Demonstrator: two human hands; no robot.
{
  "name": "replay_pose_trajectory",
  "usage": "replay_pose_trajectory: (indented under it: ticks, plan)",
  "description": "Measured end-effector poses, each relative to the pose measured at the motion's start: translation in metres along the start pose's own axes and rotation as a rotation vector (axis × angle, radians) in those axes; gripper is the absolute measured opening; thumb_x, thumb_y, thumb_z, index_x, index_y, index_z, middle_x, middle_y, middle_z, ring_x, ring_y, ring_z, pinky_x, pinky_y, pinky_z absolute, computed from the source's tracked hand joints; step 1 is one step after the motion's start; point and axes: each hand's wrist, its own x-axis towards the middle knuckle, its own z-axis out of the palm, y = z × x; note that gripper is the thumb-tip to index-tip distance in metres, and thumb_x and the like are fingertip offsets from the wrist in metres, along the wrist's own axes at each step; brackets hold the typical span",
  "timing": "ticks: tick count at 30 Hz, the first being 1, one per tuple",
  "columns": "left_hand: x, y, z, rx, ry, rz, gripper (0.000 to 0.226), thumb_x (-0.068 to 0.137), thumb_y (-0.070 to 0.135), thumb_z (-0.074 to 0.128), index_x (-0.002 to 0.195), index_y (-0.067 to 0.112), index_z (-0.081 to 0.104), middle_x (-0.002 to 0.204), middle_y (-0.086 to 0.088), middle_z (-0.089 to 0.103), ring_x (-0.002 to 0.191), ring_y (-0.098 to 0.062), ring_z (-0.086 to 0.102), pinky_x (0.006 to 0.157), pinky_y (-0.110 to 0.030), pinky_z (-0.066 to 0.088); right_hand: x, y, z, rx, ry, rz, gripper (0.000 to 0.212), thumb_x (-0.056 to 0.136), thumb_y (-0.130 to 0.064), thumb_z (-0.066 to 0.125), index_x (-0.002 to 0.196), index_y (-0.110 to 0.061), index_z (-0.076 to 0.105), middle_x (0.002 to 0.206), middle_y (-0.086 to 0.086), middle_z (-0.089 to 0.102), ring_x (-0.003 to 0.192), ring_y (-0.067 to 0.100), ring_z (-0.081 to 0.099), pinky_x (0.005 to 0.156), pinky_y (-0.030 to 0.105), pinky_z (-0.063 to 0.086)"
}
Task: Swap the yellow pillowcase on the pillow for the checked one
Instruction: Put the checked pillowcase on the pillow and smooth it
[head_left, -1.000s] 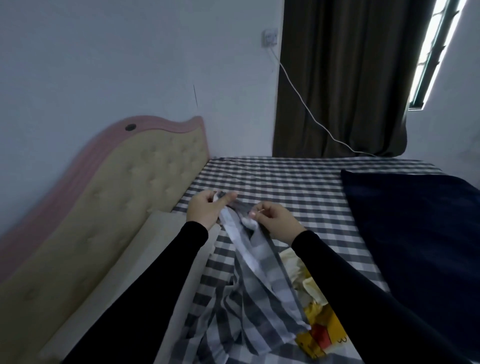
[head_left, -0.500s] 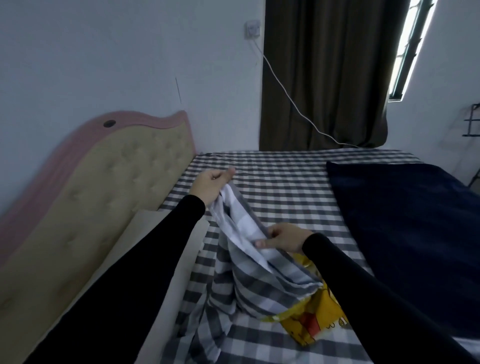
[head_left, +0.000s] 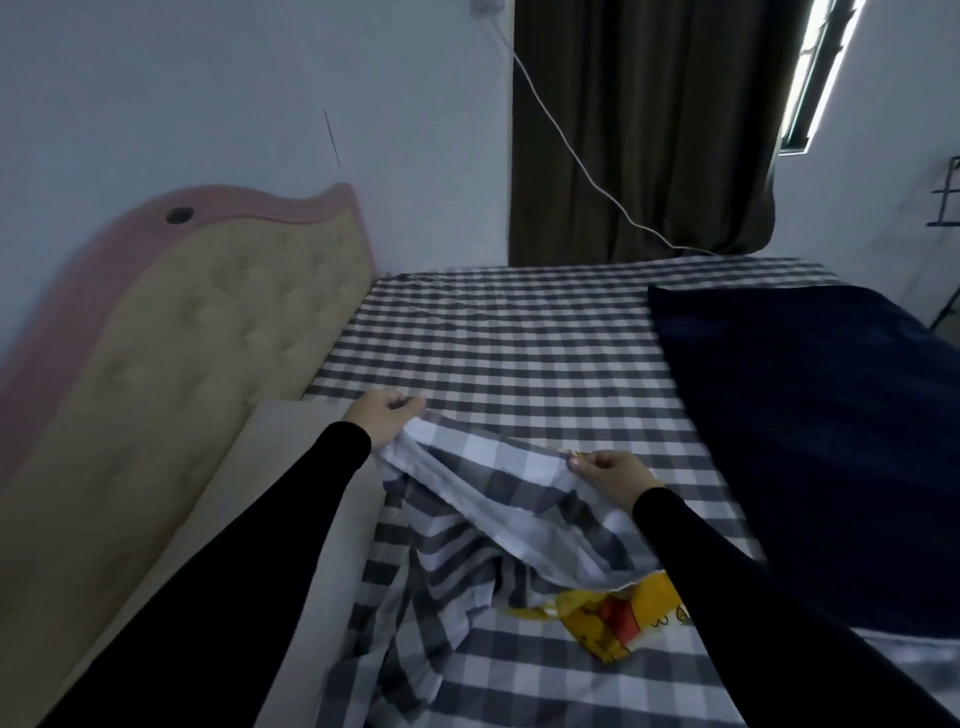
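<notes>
The grey-and-white checked pillowcase (head_left: 498, 525) is stretched between my two hands above the bed. My left hand (head_left: 382, 420) grips one end of its top edge near the headboard. My right hand (head_left: 610, 475) pinches the other end of that edge. The rest of the case hangs down and bunches on the sheet. The yellow pillowcase (head_left: 618, 618), with a red cartoon print, lies crumpled on the bed under my right forearm, partly covered by the checked cloth. The bare beige pillow (head_left: 291, 499) lies along the headboard beneath my left arm.
The bed carries a checked sheet (head_left: 509, 343). A dark navy blanket (head_left: 810, 415) covers its right side. A padded beige and pink headboard (head_left: 171, 332) stands at the left. A white cable (head_left: 576, 156) runs from a wall socket across a dark curtain (head_left: 644, 130).
My hands have moved apart and lowered, which spread the checked pillowcase's top edge wide between them. The right hand shifted rightwards along the edge. The view tilted down a little.
</notes>
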Motion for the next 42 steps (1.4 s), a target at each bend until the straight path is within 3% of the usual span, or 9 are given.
replay_pose_trajectory:
  ticks: [4, 8, 11, 18, 21, 26, 32, 38, 42]
  plan:
    - [0.024, -0.001, 0.012, 0.077, -0.018, -0.045, 0.042, 0.096, 0.044, 0.048, 0.07, 0.012, 0.049, 0.065, -0.008, 0.041, 0.06, -0.021, 0.044, 0.055, -0.029, 0.032, 0.029, -0.019, -0.009, -0.14, 0.112, 0.099, 0.033, 0.083, -0.047, 0.065, 0.083, -0.015, 0.071, 0.079, 0.004, 0.071, 0.076, 0.02, 0.064, 0.077, 0.033, 0.052]
    - [0.054, 0.033, 0.009, 0.003, 0.07, 0.015, 0.041, 0.099, 0.041, 0.044, 0.074, 0.009, 0.052, 0.066, -0.007, 0.049, 0.065, -0.023, 0.051, 0.059, -0.03, 0.034, 0.062, -0.057, -0.015, 0.092, 0.241, 0.132, 0.037, 0.09, -0.044, 0.055, 0.096, -0.009, 0.068, 0.085, 0.011, 0.069, 0.081, 0.031, 0.067, 0.081, 0.045, 0.056]
    - [0.073, 0.077, -0.007, -0.046, 0.186, 0.116, 0.04, 0.101, 0.036, 0.04, 0.078, 0.006, 0.054, 0.07, -0.007, 0.054, 0.071, -0.025, 0.052, 0.06, -0.031, 0.034, 0.081, -0.096, -0.029, 0.199, 0.306, 0.066, 0.037, 0.095, -0.038, 0.048, 0.095, -0.006, 0.066, 0.093, 0.012, 0.067, 0.091, 0.031, 0.063, 0.083, 0.037, 0.051]
    - [0.079, 0.204, -0.067, -0.287, 0.442, 0.353, 0.039, 0.101, 0.03, 0.04, 0.079, 0.002, 0.055, 0.082, -0.022, 0.055, 0.083, -0.032, 0.054, 0.067, -0.033, 0.033, 0.069, -0.218, -0.122, 0.49, 0.64, -0.281, 0.03, 0.097, -0.031, 0.05, 0.101, -0.004, 0.063, 0.093, 0.01, 0.06, 0.096, 0.027, 0.058, 0.075, 0.022, 0.033]
    - [0.059, 0.248, -0.073, -0.403, 0.464, 0.407, 0.037, 0.1, 0.032, 0.039, 0.08, 0.005, 0.054, 0.081, -0.014, 0.055, 0.085, -0.032, 0.055, 0.068, -0.03, 0.034, 0.043, -0.266, -0.156, 0.609, 0.779, -0.425, 0.025, 0.096, -0.033, 0.05, 0.096, -0.011, 0.061, 0.094, 0.006, 0.061, 0.099, 0.026, 0.059, 0.075, 0.022, 0.035]
    - [0.026, 0.275, -0.07, -0.607, 0.464, 0.412, 0.038, 0.099, 0.03, 0.042, 0.079, 0.001, 0.055, 0.1, -0.031, 0.061, 0.089, -0.04, 0.056, 0.074, -0.038, 0.043, 0.004, -0.332, -0.172, 0.624, 0.868, -0.761, 0.022, 0.093, -0.035, 0.052, 0.089, -0.015, 0.059, 0.101, 0.011, 0.064, 0.092, 0.02, 0.059, 0.082, 0.031, 0.047]
    - [0.016, 0.229, -0.056, -0.742, 0.344, 0.247, 0.04, 0.083, 0.044, 0.044, 0.064, 0.013, 0.061, 0.086, -0.02, 0.069, 0.087, -0.038, 0.065, 0.078, -0.047, 0.052, -0.019, -0.358, -0.134, 0.341, 0.774, -1.061, 0.021, 0.094, -0.025, 0.056, 0.095, -0.005, 0.063, 0.115, 0.002, 0.048, 0.095, 0.008, 0.048, 0.076, -0.005, 0.028]
    - [0.015, 0.111, -0.038, -0.769, 0.322, -0.058, 0.034, 0.088, 0.031, 0.047, 0.071, 0.007, 0.063, 0.072, -0.01, 0.062, 0.066, -0.027, 0.06, 0.057, -0.027, 0.05, 0.043, -0.303, -0.052, -0.055, 0.553, -0.878, 0.026, 0.092, -0.033, 0.058, 0.099, -0.01, 0.066, 0.123, 0.005, 0.051, 0.091, 0.013, 0.051, 0.085, 0.021, 0.038]
    - [0.021, -0.006, 0.005, -0.79, 0.179, -0.368, 0.038, 0.093, 0.023, 0.053, 0.063, 0.003, 0.064, 0.062, -0.016, 0.061, 0.064, -0.032, 0.061, 0.064, -0.043, 0.053, 0.092, -0.228, 0.009, -0.253, 0.398, -0.614, 0.03, 0.091, -0.042, 0.056, 0.102, -0.015, 0.067, 0.129, 0.003, 0.05, 0.112, 0.026, 0.053, 0.1, 0.047, 0.038]
